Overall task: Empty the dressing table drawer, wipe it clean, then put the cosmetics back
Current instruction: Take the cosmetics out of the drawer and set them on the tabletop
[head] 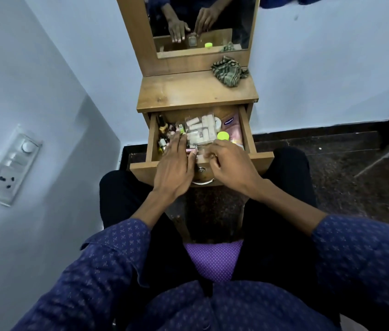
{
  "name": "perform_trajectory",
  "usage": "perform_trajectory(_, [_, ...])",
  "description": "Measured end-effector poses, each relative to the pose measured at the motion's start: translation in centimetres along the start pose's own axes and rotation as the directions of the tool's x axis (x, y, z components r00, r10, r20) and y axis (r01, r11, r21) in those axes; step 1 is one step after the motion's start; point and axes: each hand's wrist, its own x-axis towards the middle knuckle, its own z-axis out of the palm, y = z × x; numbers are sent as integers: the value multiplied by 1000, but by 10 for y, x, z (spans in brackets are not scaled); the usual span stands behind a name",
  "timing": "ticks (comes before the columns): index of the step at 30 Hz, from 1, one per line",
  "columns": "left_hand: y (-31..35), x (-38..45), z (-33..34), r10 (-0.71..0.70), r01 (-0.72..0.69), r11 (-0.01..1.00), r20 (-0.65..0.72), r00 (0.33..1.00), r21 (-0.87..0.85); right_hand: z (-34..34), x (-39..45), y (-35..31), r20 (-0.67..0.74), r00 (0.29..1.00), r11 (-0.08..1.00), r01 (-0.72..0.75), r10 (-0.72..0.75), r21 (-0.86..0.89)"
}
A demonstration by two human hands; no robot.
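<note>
Two hands work the near edge of the open drawer (pixel 246 130): left hand (pixel 176 161) flat, fingers spread over the cosmetics (pixel 199 131); right hand (pixel 230 163) curled, apparently pinching the clear packet's edge, likely to lift it. Beyond, the cloth (pixel 228 71) waits on the tabletop (pixel 188 91) for wiping.

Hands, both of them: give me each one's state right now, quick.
Left hand: open, straight fingers resting on the cosmetics in the drawer.
Right hand: fingers curled at the drawer's front edge; whether it holds anything cannot be told.
</note>
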Motion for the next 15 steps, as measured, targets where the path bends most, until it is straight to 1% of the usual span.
perform_trajectory(5, [7, -10, -6, -47, 47, 999, 18, 999, 1, -6, 0, -5, 46, 998, 995, -45, 41, 84])
perform_trajectory(8, [8, -8, -5, -55, 56, 998, 53, 997, -5, -8, -1, -6, 83, 995, 992, -61, 53, 108])
perform_trajectory(12, [1, 8, 0, -32, 31, 999, 83, 996, 10, -7, 3, -4, 147, 986, 987, -99, 81, 124])
perform_trajectory(15, [0, 29, 1, -45, 42, 999, 99, 994, 33, -11, 11, -1, 198, 977, 979, -108, 73, 172])
